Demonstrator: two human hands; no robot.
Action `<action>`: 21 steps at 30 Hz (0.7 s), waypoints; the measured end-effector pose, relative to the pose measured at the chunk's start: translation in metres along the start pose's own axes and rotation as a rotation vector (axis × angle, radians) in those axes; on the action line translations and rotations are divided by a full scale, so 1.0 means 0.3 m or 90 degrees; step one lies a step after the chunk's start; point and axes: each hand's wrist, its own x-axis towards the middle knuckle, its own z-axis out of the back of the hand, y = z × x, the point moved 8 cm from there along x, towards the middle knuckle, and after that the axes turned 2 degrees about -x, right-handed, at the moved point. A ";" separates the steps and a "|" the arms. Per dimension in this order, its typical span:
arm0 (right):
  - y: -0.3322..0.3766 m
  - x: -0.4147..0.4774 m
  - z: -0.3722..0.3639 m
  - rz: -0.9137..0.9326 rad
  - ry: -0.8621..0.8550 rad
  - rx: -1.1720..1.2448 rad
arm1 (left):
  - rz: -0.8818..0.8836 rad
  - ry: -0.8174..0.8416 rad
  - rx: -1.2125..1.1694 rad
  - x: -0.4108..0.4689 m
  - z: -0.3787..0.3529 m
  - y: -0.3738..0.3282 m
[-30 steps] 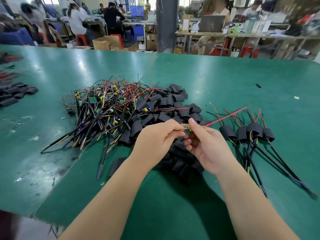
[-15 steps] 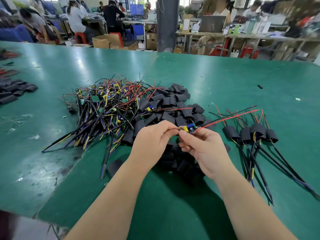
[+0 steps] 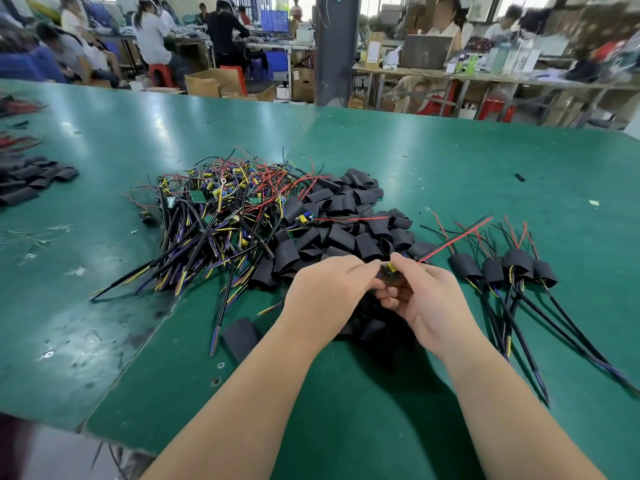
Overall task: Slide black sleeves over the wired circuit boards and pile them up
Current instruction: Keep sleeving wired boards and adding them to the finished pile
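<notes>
Black tube sleeves lie heaped, and just in front of them the left hand and the right hand both pinch one small wired circuit board, whose thin red wire could snag if it enters crooked.

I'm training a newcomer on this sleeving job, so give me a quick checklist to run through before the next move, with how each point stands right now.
1. Board firmly held: ok. The left hand and right hand both pinch the circuit board.
2. Sleeve on that board: cannot tell; the hands hide it.
3. Red wire free: ok; it trails out to the right.
4. Spare sleeves within reach: ok; the loose sleeves lie just beyond the hands.
5. Finished pile ready: ok; the sleeved boards lie to the right of the right hand.
</notes>
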 end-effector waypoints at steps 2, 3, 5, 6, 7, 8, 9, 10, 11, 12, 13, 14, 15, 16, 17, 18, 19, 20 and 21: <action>-0.001 -0.001 0.010 -0.004 -0.015 -0.018 | -0.015 -0.015 0.007 -0.001 0.006 -0.006; 0.000 -0.001 0.016 -0.003 -0.026 -0.027 | -0.020 -0.021 0.007 -0.001 0.008 -0.007; 0.005 0.000 0.024 0.002 -0.038 -0.039 | -0.024 -0.016 0.025 -0.003 0.001 -0.006; 0.006 0.002 0.028 0.003 -0.036 -0.043 | -0.022 -0.008 0.042 -0.006 -0.007 -0.003; 0.007 0.004 0.029 0.005 -0.029 -0.051 | -0.011 0.000 0.057 -0.008 -0.016 0.002; 0.007 0.006 0.031 0.009 -0.019 -0.064 | 0.006 0.009 0.069 -0.009 -0.021 0.009; 0.009 0.007 0.029 0.014 -0.008 -0.078 | 0.023 0.015 0.083 -0.008 -0.026 0.014; 0.010 0.010 0.027 0.020 0.003 -0.091 | 0.034 0.014 0.098 -0.006 -0.026 0.018; 0.013 0.011 0.023 0.026 0.015 -0.105 | 0.040 0.008 0.110 -0.005 -0.024 0.020; 0.019 0.014 0.019 0.037 0.028 -0.126 | 0.043 -0.004 0.114 -0.003 -0.022 0.023; 0.029 0.017 0.012 0.047 0.047 -0.155 | 0.050 -0.021 0.110 -0.003 -0.018 0.029; 0.039 0.022 0.006 0.056 0.066 -0.189 | 0.061 -0.033 0.096 -0.002 -0.015 0.037; 0.050 0.025 -0.004 0.059 0.087 -0.221 | 0.074 -0.044 0.078 -0.001 -0.011 0.045; 0.058 0.035 -0.012 0.060 0.104 -0.248 | 0.086 -0.055 0.063 0.001 -0.006 0.053; 0.067 0.044 -0.024 0.058 0.116 -0.266 | 0.097 -0.066 0.055 0.002 0.000 0.058; 0.073 0.058 -0.033 0.055 0.124 -0.280 | 0.108 -0.077 0.054 0.003 0.005 0.063; 0.076 0.069 -0.047 0.043 0.136 -0.274 | 0.121 -0.085 0.056 0.004 0.009 0.069; 0.075 0.080 -0.059 0.027 0.157 -0.263 | 0.137 -0.090 0.054 0.005 0.013 0.078; 0.075 0.083 -0.074 0.005 0.187 -0.251 | 0.153 -0.095 0.047 0.003 0.016 0.088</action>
